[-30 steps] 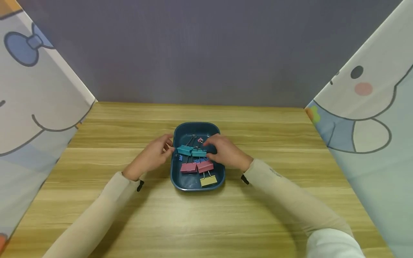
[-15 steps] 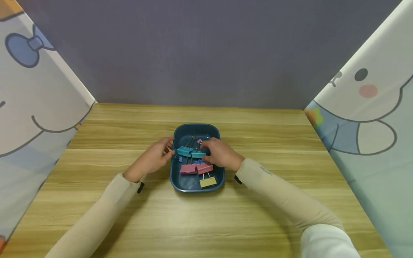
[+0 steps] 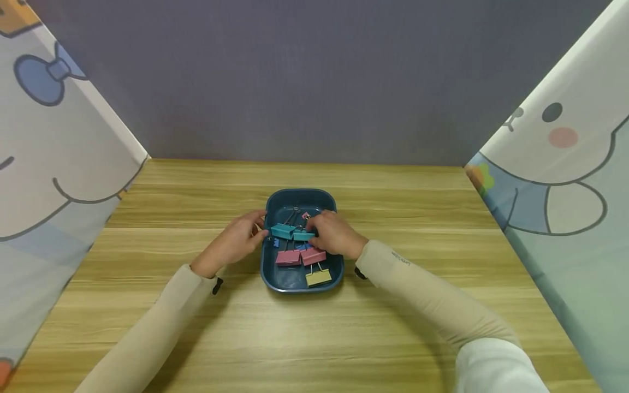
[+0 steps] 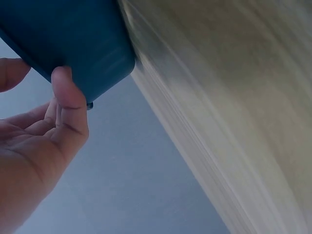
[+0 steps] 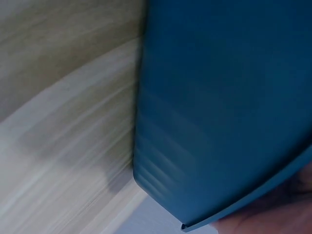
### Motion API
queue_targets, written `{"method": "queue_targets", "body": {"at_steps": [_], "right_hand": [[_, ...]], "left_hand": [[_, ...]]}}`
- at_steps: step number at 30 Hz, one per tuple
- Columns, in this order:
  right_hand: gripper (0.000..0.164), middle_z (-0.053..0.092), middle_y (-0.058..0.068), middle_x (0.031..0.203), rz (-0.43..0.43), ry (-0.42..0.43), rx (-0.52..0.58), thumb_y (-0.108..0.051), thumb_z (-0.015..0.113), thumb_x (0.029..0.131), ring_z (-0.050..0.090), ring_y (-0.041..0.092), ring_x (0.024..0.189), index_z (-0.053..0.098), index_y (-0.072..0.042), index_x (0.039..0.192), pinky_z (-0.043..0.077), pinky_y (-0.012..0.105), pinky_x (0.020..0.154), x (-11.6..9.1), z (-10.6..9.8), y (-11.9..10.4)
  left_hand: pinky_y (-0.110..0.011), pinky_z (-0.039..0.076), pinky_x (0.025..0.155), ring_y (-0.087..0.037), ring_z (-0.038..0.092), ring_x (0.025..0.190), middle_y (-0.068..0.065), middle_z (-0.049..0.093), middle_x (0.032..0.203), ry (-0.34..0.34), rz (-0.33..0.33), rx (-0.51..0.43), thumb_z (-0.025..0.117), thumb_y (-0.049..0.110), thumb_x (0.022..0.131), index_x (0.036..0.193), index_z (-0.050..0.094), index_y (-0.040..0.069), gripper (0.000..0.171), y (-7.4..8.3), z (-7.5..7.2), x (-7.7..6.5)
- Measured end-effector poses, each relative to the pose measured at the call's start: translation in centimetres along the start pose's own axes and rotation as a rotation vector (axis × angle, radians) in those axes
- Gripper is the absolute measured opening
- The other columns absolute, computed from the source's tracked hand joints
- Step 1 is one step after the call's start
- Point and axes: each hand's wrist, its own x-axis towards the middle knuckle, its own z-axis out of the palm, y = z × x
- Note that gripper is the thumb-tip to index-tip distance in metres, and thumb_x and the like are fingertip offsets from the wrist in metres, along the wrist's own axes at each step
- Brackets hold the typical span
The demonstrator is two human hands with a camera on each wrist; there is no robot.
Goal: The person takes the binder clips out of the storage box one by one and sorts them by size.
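Observation:
A dark blue plastic tray (image 3: 301, 291) stands mid-table with several binder clips in it. My left hand (image 3: 239, 237) holds its left rim; in the left wrist view a fingertip (image 4: 68, 90) rests against the outer wall. Reaching over the right rim, my right hand (image 3: 336, 233) pinches the right-hand teal binder clip (image 3: 302, 235) between thumb and index finger. A second teal binder clip (image 3: 282, 231) lies beside it. Nearer me are two pink binder clips (image 3: 288, 257) and a yellow one (image 3: 318, 277). The right wrist view shows mostly the tray's wall (image 5: 219, 97), hiding the fingertips.
A small pink clip (image 3: 306, 216) lies near the tray's back, and a small blue clip (image 3: 276, 243) at its left. The wooden table (image 3: 295, 344) meets a grey panel (image 3: 304, 82) behind and cartoon-printed cloth panels (image 3: 555, 213) at both sides.
My right hand has moved a little left and its thumb and index finger have come to the right-hand teal binder clip. The left hand stays at the tray's rim.

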Motion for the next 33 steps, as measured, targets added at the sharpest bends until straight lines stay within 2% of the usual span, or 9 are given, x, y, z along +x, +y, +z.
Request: {"method": "queue_targets", "body": {"at_steps": [9, 17, 20, 24, 26, 30, 33], "right_hand": [[0.02, 0.066, 0.004, 0.101, -0.004, 0.024, 0.044, -0.015, 0.071, 0.085, 0.053, 0.021, 0.095, 0.07, -0.008, 0.104, 0.039, 0.038, 0.094, -0.1, 0.0, 0.1], [0.019, 0.067, 0.002, 0.1, -0.016, 0.102, 0.133, -0.013, 0.073, 0.083, 0.051, 0.017, 0.089, 0.072, -0.009, 0.102, 0.044, 0.034, 0.082, -0.3, 0.0, 0.7], [0.018, 0.068, 0.001, 0.1, -0.05, 0.138, 0.149, -0.012, 0.074, 0.082, 0.057, 0.018, 0.092, 0.072, -0.008, 0.1, 0.038, 0.036, 0.096, -0.4, -0.1, 0.9], [0.017, 0.068, 0.001, 0.1, -0.093, 0.178, 0.153, -0.012, 0.075, 0.082, 0.061, 0.017, 0.099, 0.072, -0.009, 0.099, 0.021, 0.037, 0.11, -0.5, 0.0, 1.3], [0.017, 0.068, 0.001, 0.099, -0.111, 0.203, 0.16, -0.012, 0.075, 0.082, 0.061, 0.017, 0.099, 0.072, -0.01, 0.098, 0.022, 0.037, 0.109, -0.6, -0.1, 1.4], [0.016, 0.067, -0.001, 0.096, -0.154, 0.27, 0.178, -0.014, 0.076, 0.081, 0.059, 0.018, 0.097, 0.073, -0.012, 0.097, 0.035, 0.039, 0.101, -1.0, -0.2, 1.6], [0.016, 0.066, -0.003, 0.094, -0.19, 0.312, 0.193, -0.015, 0.076, 0.081, 0.057, 0.016, 0.094, 0.074, -0.013, 0.097, 0.036, 0.038, 0.1, -1.3, -0.3, 1.7]], "left_hand": [[-0.034, 0.049, 0.067, -0.02, 0.057, 0.079, -0.012, 0.06, 0.099, 0.005, 0.006, -0.016, 0.06, 0.007, 0.091, 0.133, 0.044, -0.009, 0.048, -0.2, 0.1, 0.0], [-0.034, 0.05, 0.067, -0.021, 0.057, 0.081, -0.014, 0.061, 0.101, 0.002, -0.002, -0.01, 0.061, 0.008, 0.091, 0.134, 0.043, -0.009, 0.049, -0.1, 0.1, 0.0], [-0.033, 0.05, 0.067, -0.021, 0.057, 0.081, -0.013, 0.061, 0.101, 0.001, -0.005, -0.009, 0.061, 0.008, 0.092, 0.134, 0.043, -0.009, 0.049, 0.0, 0.1, 0.1], [-0.034, 0.05, 0.067, -0.021, 0.057, 0.081, -0.013, 0.061, 0.1, 0.0, 0.002, -0.019, 0.061, 0.007, 0.091, 0.133, 0.043, -0.01, 0.048, 0.0, 0.0, 0.1], [-0.034, 0.05, 0.068, -0.021, 0.057, 0.081, -0.014, 0.061, 0.101, 0.0, 0.009, -0.022, 0.061, 0.006, 0.091, 0.133, 0.043, -0.01, 0.048, 0.0, 0.0, 0.1], [-0.035, 0.05, 0.069, -0.021, 0.058, 0.081, -0.014, 0.061, 0.101, 0.003, 0.011, -0.022, 0.061, 0.007, 0.091, 0.132, 0.044, -0.01, 0.048, 0.0, 0.0, 0.2], [-0.035, 0.05, 0.069, -0.021, 0.058, 0.081, -0.013, 0.061, 0.1, 0.002, 0.004, -0.017, 0.062, 0.007, 0.091, 0.132, 0.045, -0.009, 0.048, 0.0, 0.1, 0.2]]}}
